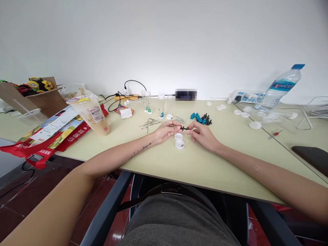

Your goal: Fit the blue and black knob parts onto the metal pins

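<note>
My left hand is closed around the end of a thin metal rod, fingertips pinched together. Between both hands sits a small black plastic piece, which the fingertips of my right hand pinch from the other side. Just below them stand two white round caps; the nearer one has tiny dark bits inside. Thin metal rods lie scattered left of my hands. Beyond my right hand are a pile of teal pieces and a pile of black pieces.
Clear tubes stand at the back, some with green or teal pieces. A drink cup and red bag are left. A water bottle, power strip, loose white caps and dark phone-like object are right.
</note>
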A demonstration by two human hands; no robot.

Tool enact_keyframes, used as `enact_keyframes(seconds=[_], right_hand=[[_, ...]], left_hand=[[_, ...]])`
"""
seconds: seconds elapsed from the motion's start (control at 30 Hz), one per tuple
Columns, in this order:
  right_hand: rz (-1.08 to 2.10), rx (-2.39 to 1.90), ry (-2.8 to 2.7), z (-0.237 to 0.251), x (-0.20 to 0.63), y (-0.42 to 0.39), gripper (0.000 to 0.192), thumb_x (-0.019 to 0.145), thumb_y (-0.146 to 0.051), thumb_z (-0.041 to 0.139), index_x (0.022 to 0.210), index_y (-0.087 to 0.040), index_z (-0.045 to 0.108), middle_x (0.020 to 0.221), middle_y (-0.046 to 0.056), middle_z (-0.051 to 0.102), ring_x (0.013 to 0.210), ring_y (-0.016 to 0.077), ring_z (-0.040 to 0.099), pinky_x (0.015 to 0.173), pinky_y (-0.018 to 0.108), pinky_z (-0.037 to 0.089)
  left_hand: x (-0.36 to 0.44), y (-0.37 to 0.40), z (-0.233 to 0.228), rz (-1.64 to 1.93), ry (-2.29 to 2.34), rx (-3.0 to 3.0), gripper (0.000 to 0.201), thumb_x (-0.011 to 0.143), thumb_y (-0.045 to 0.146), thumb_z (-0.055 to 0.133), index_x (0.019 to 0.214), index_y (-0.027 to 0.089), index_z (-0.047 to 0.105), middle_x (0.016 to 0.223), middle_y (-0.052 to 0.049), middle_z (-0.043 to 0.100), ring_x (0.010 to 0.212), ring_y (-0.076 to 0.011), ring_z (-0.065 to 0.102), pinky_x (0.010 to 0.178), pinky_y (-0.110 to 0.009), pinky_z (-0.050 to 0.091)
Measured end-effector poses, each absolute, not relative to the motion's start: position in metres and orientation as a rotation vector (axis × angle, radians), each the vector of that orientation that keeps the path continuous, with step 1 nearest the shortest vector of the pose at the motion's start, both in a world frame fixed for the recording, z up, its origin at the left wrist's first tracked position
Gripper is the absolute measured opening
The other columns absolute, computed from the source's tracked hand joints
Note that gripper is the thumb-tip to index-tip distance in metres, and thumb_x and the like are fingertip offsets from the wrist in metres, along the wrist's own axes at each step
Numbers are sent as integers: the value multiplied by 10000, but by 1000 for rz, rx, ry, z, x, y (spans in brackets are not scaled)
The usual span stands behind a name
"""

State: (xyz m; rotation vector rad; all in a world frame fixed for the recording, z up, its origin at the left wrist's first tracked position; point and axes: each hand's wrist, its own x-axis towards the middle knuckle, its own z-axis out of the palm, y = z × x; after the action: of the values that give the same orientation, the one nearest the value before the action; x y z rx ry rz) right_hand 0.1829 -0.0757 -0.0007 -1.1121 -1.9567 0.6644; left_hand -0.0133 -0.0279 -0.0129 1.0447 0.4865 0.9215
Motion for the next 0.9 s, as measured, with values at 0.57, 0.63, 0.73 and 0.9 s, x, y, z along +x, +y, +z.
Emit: enact_keyframes(seconds=[0.57,0.63,0.73,0.9], right_hand=[[643,-1130,-1986,2,183,-77,378,912,-521,349,793,-214,535,575,-11,563,485,141,514,548,292,400],[649,-1139,-2004,1,184,-75,411,924,-503,328,731,-209,540,510,-15,527,489,147,516,555,294,396],[659,-1140,-1998,0,184,-75,420,934,-479,317,717,-201,547,556,-5,554,490,138,518,557,295,400],[669,-1082,-1881,0,181,-77,274,866,-483,477,944,-226,531,890,18,596,496,103,514,519,287,432]], left_hand=[[-13,-28,-13,907,486,1079,183,634,101,741,778,101,626,810,-19,652,751,-107,645,922,-324,454],[-14,-27,-14,894,484,1095,194,638,113,743,794,103,629,817,-23,654,752,-104,643,924,-326,450],[-14,-26,-15,899,481,1085,183,644,107,738,791,104,627,812,-21,652,761,-106,644,936,-330,443],[-14,-25,-17,923,472,1065,186,648,103,733,800,106,625,809,-20,654,780,-123,655,914,-314,455]])
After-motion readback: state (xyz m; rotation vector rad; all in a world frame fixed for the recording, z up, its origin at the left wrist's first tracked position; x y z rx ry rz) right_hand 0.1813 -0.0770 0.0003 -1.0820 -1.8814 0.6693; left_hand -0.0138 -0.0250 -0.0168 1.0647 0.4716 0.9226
